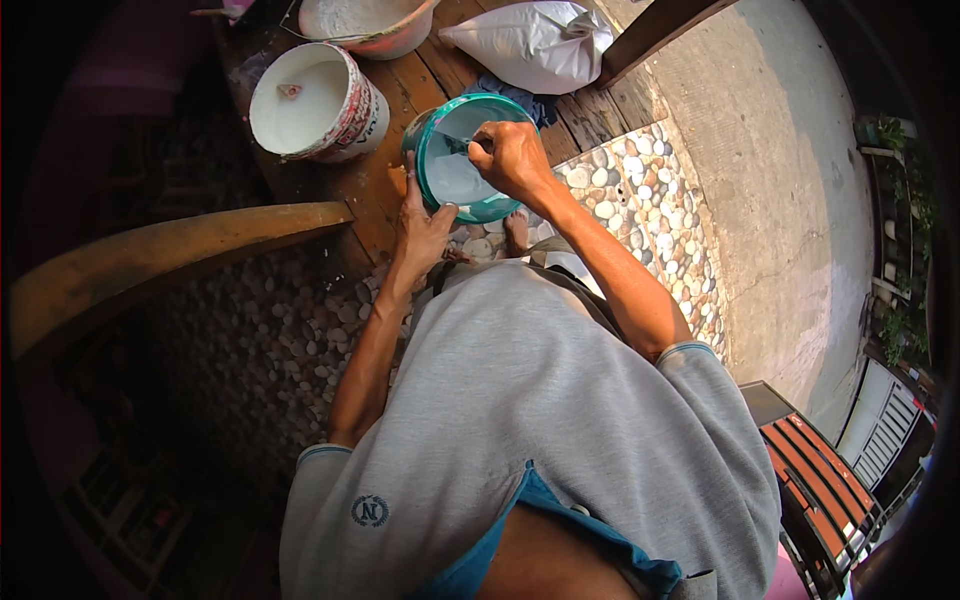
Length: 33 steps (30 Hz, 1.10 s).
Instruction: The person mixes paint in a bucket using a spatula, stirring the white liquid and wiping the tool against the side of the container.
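Note:
A green plastic basin holding pale grey-white liquid rests on a wooden table edge. My left hand grips the basin's near-left rim, thumb on the edge. Over the basin's right side, my right hand is closed on a thin dark stirring tool whose tip dips into the liquid. Both forearms reach up from my grey shirt.
A white bucket of white liquid stands left of the basin, another basin of white material behind it, a white sack at right. A curved wooden chair arm lies left. Pebble floor and concrete path lie below.

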Each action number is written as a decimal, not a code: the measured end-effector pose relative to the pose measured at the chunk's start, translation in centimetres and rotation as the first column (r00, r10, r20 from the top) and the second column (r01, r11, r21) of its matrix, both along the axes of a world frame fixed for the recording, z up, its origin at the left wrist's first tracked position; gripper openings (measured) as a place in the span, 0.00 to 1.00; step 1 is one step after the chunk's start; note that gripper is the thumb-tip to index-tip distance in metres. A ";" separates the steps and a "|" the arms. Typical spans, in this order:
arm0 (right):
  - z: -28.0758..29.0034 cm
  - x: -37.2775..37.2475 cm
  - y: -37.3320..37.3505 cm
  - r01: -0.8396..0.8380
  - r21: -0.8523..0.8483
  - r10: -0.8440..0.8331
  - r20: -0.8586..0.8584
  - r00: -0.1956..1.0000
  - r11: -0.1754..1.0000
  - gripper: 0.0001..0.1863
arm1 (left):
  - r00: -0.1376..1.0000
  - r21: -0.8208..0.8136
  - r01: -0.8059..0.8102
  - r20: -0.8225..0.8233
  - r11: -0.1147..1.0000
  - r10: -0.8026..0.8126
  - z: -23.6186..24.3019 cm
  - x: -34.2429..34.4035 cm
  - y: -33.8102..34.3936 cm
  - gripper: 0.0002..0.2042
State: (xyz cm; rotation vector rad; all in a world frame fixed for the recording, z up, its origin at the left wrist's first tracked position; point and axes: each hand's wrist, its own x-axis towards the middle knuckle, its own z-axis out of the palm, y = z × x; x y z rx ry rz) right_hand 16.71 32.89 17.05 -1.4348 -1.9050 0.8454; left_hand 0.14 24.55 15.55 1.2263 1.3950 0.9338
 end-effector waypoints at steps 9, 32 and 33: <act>0.1 -0.1 0.3 -0.016 0.137 0.005 0.077 0.997 0.990 0.08 | 0.999 -0.005 0.006 0.038 1.000 -0.006 -1.3 -0.6 0.5 0.41; 0.7 1.6 -3.7 -0.002 -0.207 0.055 0.249 0.967 0.978 0.11 | 0.999 0.061 -0.038 -0.013 0.997 0.038 -1.5 -0.1 0.1 0.43; 0.6 1.2 -3.6 0.037 -0.260 0.011 0.180 0.984 0.965 0.11 | 0.999 0.061 -0.038 -0.012 0.997 0.038 -1.5 0.0 0.1 0.43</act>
